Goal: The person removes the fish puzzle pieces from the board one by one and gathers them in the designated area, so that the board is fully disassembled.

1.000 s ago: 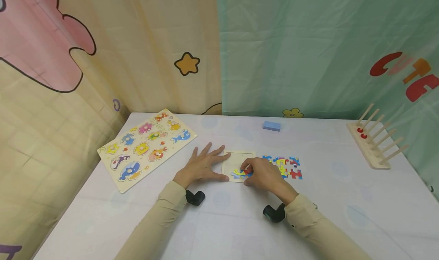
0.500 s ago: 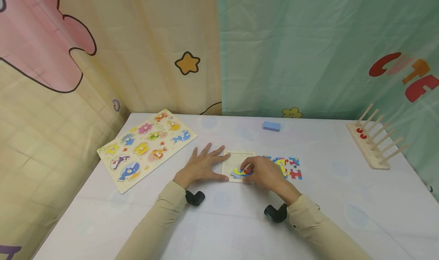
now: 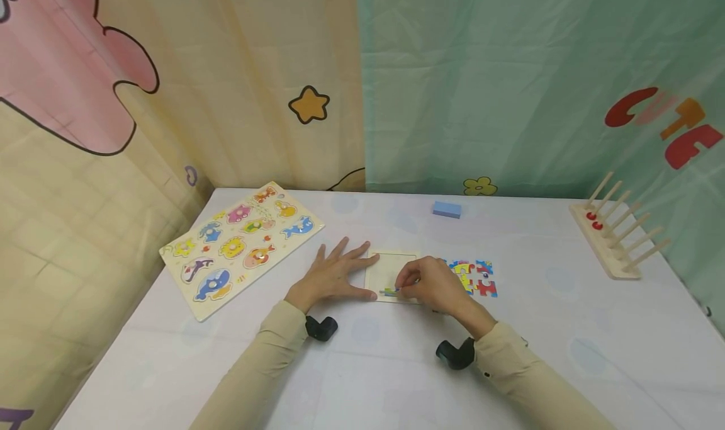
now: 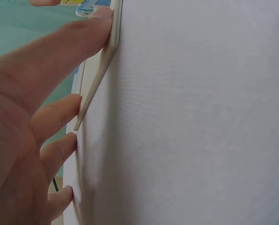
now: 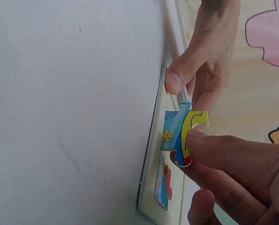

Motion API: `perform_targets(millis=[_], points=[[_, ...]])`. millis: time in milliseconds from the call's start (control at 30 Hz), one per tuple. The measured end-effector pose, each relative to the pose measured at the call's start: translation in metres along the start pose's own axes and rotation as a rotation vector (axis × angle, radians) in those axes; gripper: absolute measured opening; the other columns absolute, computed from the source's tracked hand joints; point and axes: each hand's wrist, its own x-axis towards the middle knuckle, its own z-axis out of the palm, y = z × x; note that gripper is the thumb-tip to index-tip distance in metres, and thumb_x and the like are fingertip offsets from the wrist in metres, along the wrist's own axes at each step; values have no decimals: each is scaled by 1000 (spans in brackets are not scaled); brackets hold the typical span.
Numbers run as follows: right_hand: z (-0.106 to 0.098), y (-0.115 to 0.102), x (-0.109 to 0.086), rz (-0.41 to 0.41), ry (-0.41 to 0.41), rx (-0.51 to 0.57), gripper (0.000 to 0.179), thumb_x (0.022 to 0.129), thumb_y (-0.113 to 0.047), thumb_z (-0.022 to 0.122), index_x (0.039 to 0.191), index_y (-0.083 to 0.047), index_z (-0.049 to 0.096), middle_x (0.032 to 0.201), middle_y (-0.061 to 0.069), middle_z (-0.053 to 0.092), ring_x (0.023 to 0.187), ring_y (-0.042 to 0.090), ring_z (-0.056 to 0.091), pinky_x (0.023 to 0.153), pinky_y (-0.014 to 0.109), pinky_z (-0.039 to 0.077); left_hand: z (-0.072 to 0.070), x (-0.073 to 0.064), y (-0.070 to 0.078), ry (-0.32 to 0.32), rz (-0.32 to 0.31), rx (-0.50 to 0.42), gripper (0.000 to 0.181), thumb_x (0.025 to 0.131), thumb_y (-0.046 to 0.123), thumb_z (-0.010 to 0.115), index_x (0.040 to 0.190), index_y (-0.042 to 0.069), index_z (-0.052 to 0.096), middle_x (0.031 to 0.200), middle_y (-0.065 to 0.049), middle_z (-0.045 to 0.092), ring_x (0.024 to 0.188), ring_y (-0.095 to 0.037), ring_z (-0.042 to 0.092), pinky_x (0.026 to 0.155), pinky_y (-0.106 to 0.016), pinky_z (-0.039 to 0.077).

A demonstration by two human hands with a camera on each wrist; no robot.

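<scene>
My right hand (image 3: 436, 285) pinches a blue and yellow jigsaw piece (image 5: 180, 133) between thumb and fingers. The piece is tilted over the front part of a small wooden puzzle tray (image 3: 391, 265). Below it in the right wrist view, a blue and red jigsaw piece (image 5: 163, 185) lies in the tray; in the head view the right hand hides that one. My left hand (image 3: 334, 276) is spread at the tray's left side. Its thumb (image 4: 78, 40) rests on the tray's rim, and the other fingers reach along the left edge.
More jigsaw pieces (image 3: 486, 279) lie right of the tray, partly behind the right hand. A sea-animal peg puzzle board (image 3: 243, 247) lies at the left. A blue block (image 3: 447, 209) sits at the back, and a wooden peg rack (image 3: 608, 247) with red beads stands far right.
The blue and yellow piece, which lay flatter in the tray's front part, is now tilted up in the right fingers, which have shifted slightly left. My left hand stays put.
</scene>
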Motion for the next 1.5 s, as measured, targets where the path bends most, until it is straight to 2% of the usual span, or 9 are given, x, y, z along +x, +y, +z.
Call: perform_targets(millis=[167, 367, 467, 667, 833, 1100, 1333, 1500], points=[[3, 2, 2, 17, 24, 32, 11, 80, -7, 79, 79, -16, 73, 73, -8, 68, 72, 10, 60, 66, 31, 46, -1, -1, 0, 0, -4, 3, 86, 76, 72, 66, 150, 38, 39, 163, 11, 16, 151, -30, -1, 114, -65, -3], [3, 8, 3, 0, 63, 108, 7, 82, -7, 77, 82, -14, 75, 75, -5, 71, 72, 9, 64, 66, 30, 49, 0, -2, 0, 0, 7, -5, 86, 76, 72, 66, 150, 37, 39, 163, 10, 16, 151, -31, 0, 113, -66, -2], [0, 10, 1, 18, 79, 151, 6, 82, -9, 79, 83, -13, 77, 77, -4, 73, 75, 10, 68, 71, 30, 51, 0, -1, 0, 1, 10, -2, 86, 77, 72, 65, 150, 37, 39, 163, 10, 16, 151, -31, 0, 113, -66, -2], [-8, 19, -6, 84, 77, 196, 5, 81, -14, 81, 86, -14, 79, 84, -2, 75, 81, 12, 69, 70, 30, 50, 0, -1, 0, 4, 11, 3, 85, 77, 71, 66, 150, 37, 39, 163, 10, 17, 151, -31, 0, 113, -66, -2], [-18, 31, -16, 149, 75, 203, 9, 80, -17, 81, 89, -14, 80, 87, -1, 76, 85, 13, 69, 73, 30, 50, 0, -2, 0, 7, 17, -6, 85, 77, 70, 67, 150, 36, 39, 163, 9, 17, 151, -31, 0, 113, -66, -2], [-40, 55, -38, 210, 106, 156, 18, 81, -23, 81, 96, -12, 80, 91, 2, 76, 105, 22, 64, 78, 32, 46, -1, -2, -1, 8, 21, -15, 85, 77, 70, 67, 150, 36, 39, 163, 9, 17, 151, -31, -1, 113, -66, -4], [-51, 71, -59, 272, 122, 119, 17, 82, -21, 80, 96, -10, 80, 96, 4, 75, 107, 27, 61, 75, 30, 48, -1, -2, 0, -6, 17, -17, 85, 77, 70, 67, 151, 36, 39, 163, 9, 16, 151, -31, -1, 113, -66, -4], [-56, 79, -69, 298, 124, 123, 20, 83, -22, 80, 97, -9, 79, 96, 5, 76, 113, 31, 59, 80, 31, 48, -1, -2, 0, -2, 12, -18, 85, 77, 69, 68, 150, 36, 39, 163, 9, 17, 151, -30, -2, 114, -65, -4]])
